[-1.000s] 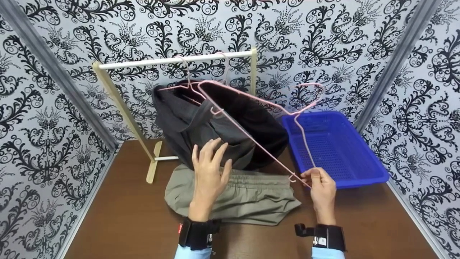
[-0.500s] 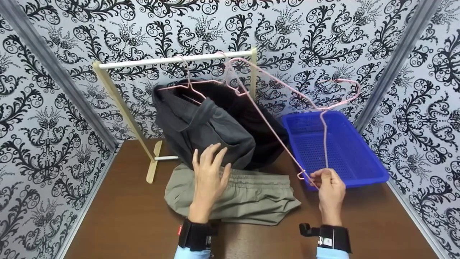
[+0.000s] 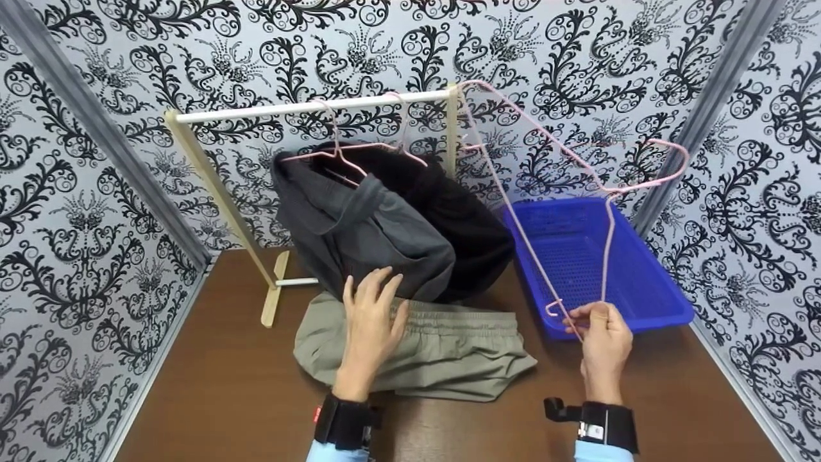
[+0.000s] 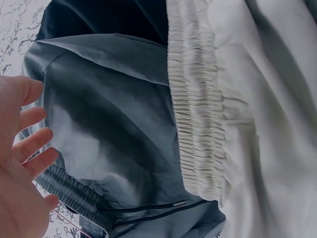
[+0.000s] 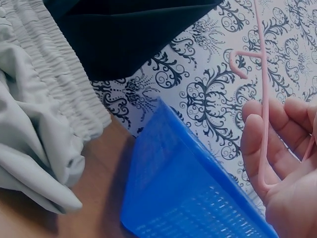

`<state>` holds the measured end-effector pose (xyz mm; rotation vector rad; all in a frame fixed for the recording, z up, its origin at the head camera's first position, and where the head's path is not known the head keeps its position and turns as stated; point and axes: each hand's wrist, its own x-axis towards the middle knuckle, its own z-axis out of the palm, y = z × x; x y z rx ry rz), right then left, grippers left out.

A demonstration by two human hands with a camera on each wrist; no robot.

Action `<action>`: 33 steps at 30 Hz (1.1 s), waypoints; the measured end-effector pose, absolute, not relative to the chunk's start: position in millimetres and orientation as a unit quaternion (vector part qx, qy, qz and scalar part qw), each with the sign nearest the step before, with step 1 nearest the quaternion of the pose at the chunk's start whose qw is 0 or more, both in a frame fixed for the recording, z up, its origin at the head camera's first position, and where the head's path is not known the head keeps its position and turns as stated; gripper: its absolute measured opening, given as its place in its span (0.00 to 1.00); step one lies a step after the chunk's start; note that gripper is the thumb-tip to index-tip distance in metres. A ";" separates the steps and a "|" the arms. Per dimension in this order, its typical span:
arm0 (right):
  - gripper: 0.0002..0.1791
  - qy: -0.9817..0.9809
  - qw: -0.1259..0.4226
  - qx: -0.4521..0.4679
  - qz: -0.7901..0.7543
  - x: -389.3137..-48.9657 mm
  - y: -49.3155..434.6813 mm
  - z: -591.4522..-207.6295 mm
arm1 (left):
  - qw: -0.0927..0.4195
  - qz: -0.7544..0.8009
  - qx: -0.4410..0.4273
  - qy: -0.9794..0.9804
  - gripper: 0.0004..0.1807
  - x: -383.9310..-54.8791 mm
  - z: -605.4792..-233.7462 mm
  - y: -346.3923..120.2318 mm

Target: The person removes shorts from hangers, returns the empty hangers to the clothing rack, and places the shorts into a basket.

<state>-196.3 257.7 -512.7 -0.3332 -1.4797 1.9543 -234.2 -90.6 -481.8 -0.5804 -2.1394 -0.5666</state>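
A pink clothes hanger (image 3: 513, 200) is tilted up in the air at the right, its hook pointing right. My right hand (image 3: 605, 340) pinches it by one end corner; in the right wrist view the pink wire (image 5: 264, 114) crosses the fingers. Olive-grey elastic-waist trousers (image 3: 449, 359) lie folded on the table. My left hand (image 3: 371, 324) is over their left part, fingers spread and holding nothing; whether it touches the cloth I cannot tell. Dark grey trousers (image 3: 385, 237) and a black garment (image 3: 478, 237) hang behind on pink hangers.
A wooden rack (image 3: 215, 186) with a white rail (image 3: 276, 110) stands at the back. To the right, a blue plastic basket (image 3: 667, 301) sits on the brown table (image 3: 211, 378). Patterned walls (image 3: 757, 212) enclose the back and sides.
My right hand has moved right, carrying the hanger right and away from in front of the hanging clothes; the hanger now tilts more steeply. My left hand has dropped slightly.
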 end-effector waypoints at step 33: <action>0.19 -0.626 0.331 -0.186 0.681 -181.0 350.0 -454.1 | 0.342 -0.170 -0.217 -0.898 0.21 -232.9 -510.2 -117.7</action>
